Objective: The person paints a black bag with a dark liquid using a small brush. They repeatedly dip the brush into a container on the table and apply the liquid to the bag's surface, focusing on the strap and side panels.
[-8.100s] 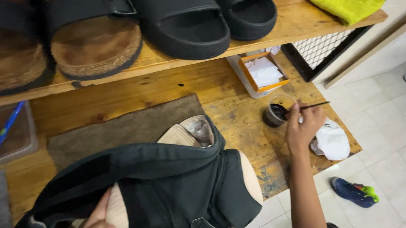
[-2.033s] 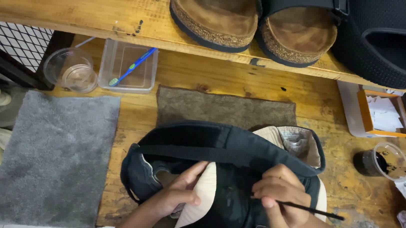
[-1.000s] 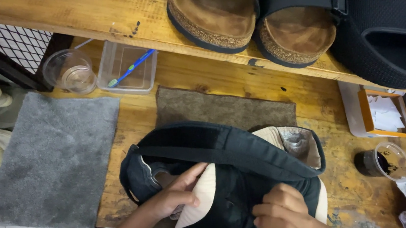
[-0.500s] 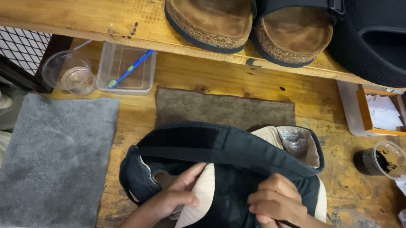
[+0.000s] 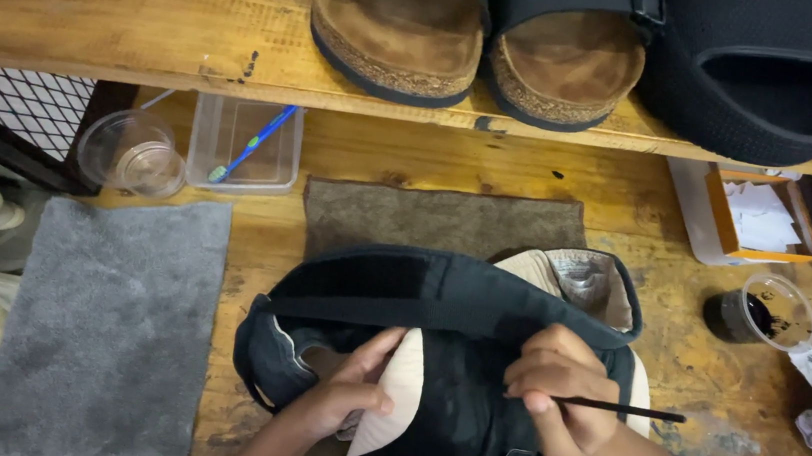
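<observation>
Black bag [image 5: 432, 362]: one; left hand [image 5: 347, 403] grips cream panel [image 5: 393, 403]; right hand [image 5: 559, 395] pinches one brush [image 5: 628, 410].

Open orange-and-white cardboard box [image 5: 744, 215], under shelf, right

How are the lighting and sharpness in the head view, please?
Head view: even, warm light with soft shadows, the deepest under the shelf; mild glare on the cup; the hat, left hand, right hand and brush look sharp; the shelf edge bows slightly, as a wide lens would bend it.
</observation>
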